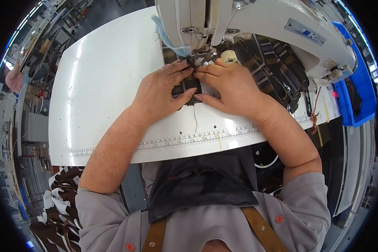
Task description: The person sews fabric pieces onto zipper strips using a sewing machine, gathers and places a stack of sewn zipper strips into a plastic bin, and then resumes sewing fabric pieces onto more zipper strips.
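Note:
A dark piece of fabric with a zipper [181,89] lies on the white table under the needle area of a sewing machine [273,25]. My left hand [157,90] presses on the piece from the left, its thumb and fingers spread around the zipper. From the right, my right hand [233,86] rests on the same piece, fingertips close to the presser foot and thumb apart from the fingers. The two thumb tips nearly meet. A loose thread [195,119] hangs from the fabric's lower edge. The presser foot is partly hidden by fingers.
Striped dark fabric pieces with zippers [277,71] are piled right of the needle area. A ruler strip [168,141] runs along the table's [101,75] front edge. A blue bin [359,119] stands at the right. Brown and white garments [61,210] lie lower left. Another person [15,80] is far left.

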A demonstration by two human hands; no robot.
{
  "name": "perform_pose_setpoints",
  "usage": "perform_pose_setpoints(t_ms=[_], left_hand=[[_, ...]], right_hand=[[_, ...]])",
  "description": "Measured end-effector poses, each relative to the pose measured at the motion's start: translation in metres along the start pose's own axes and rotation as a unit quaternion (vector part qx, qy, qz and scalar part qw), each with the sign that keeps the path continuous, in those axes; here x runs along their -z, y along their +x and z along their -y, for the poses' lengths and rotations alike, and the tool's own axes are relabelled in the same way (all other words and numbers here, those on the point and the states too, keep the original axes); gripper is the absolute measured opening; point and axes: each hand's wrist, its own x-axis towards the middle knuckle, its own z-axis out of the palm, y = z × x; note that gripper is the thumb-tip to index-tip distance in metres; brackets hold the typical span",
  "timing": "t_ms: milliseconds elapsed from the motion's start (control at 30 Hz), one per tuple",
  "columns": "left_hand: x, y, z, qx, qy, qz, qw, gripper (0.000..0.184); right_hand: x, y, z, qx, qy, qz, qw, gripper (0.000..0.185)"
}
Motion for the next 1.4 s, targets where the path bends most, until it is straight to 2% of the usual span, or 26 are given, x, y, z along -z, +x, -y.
perform_pose_setpoints(t_ms=[400, 633, 733, 800, 833, 900, 1000, 1033, 1100, 1133, 1200, 1333, 1400], left_hand=[[-0.001, 0.002, 0.003, 0.02, -0.024, 0.013, 0.999, 0.039], [-0.003, 0.006, 0.005, 0.017, 0.013, -0.002, 1.0, 0.039], [-0.002, 0.005, 0.006, 0.05, -0.007, 0.024, 0.998, 0.047], [-0.008, 0.003, 0.01, 0.001, 0.101, 0.004, 0.995, 0.055], [-0.007, 0.004, 0.009, -0.002, 0.098, 0.001, 0.995, 0.055], [-0.006, 0.004, 0.01, 0.023, 0.158, 0.042, 0.986, 0.061], [0.008, 0.004, 0.014, 0.041, 0.156, 0.027, 0.987, 0.059], [0.015, 0.001, 0.016, 0.038, 0.154, 0.024, 0.987, 0.059], [0.032, -0.012, 0.026, 0.118, 0.105, 0.029, 0.987, 0.054], [0.041, -0.022, 0.036, 0.117, 0.104, 0.028, 0.987, 0.054], [0.062, -0.045, 0.06, 0.135, 0.044, 0.034, 0.989, 0.049], [0.094, -0.096, 0.092, 0.157, 0.044, 0.014, 0.987, 0.046], [0.108, -0.114, 0.101, 0.23, 0.057, -0.004, 0.972, 0.048]], right_hand=[[0.001, 0.001, 0.002, -0.016, -0.002, 0.006, 1.0, 0.044], [0.0, 0.0, 0.002, -0.018, -0.002, -0.001, 1.0, 0.042], [-0.002, 0.0, 0.0, -0.009, 0.007, -0.02, 1.0, 0.037], [0.002, 0.0, 0.0, -0.027, -0.003, -0.031, 0.999, 0.029], [0.004, 0.0, 0.0, -0.028, -0.007, -0.03, 0.999, 0.029], [0.007, 0.0, -0.003, -0.073, -0.089, -0.057, 0.992, 0.028], [0.014, -0.005, -0.016, -0.125, -0.184, -0.062, 0.973, 0.036], [0.02, -0.006, -0.019, -0.126, -0.189, -0.062, 0.972, 0.036], [0.034, -0.013, -0.025, -0.16, -0.222, -0.077, 0.959, 0.046], [0.039, -0.017, -0.029, -0.178, -0.207, -0.069, 0.959, 0.05], [0.042, -0.021, -0.032, -0.193, -0.21, -0.063, 0.956, 0.05], [0.042, -0.023, -0.032, -0.198, -0.224, -0.052, 0.953, 0.049], [0.04, -0.023, -0.033, -0.198, -0.235, -0.042, 0.951, 0.048]])
